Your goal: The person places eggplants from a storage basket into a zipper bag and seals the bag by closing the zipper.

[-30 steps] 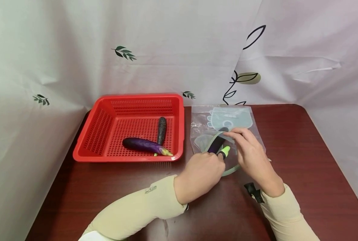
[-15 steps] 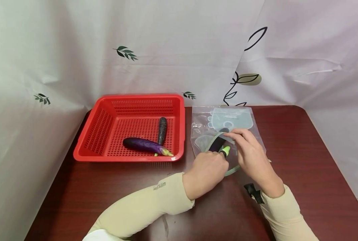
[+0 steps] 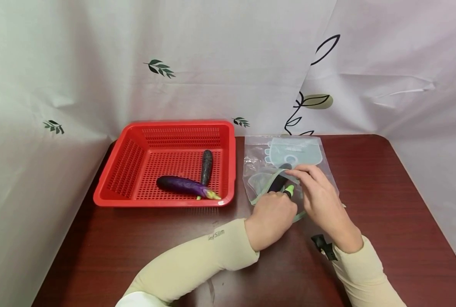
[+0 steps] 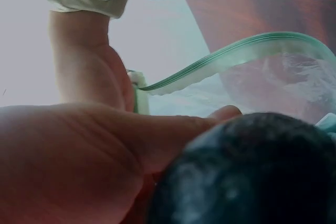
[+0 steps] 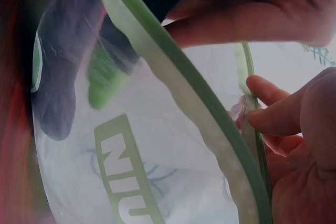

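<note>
My left hand grips a dark cucumber at the mouth of a clear zip bag lying on the table. The cucumber's bright green end shows inside the bag in the right wrist view. Beside it in the bag lies a dark purple eggplant. My right hand pinches the bag's green zip rim between thumb and finger, and the mouth stands apart. In the head view the left hand's own fingertips are hidden behind its knuckles.
Left of the bag stands a red perforated basket. A purple eggplant lies in it, partly across a dark cucumber. The brown table meets a white curtain at the back and sides.
My left hand has moved to the right across the bag's mouth, taking the cucumber with it. The right hand has stayed almost still on the rim. Nothing has shifted in the basket.
</note>
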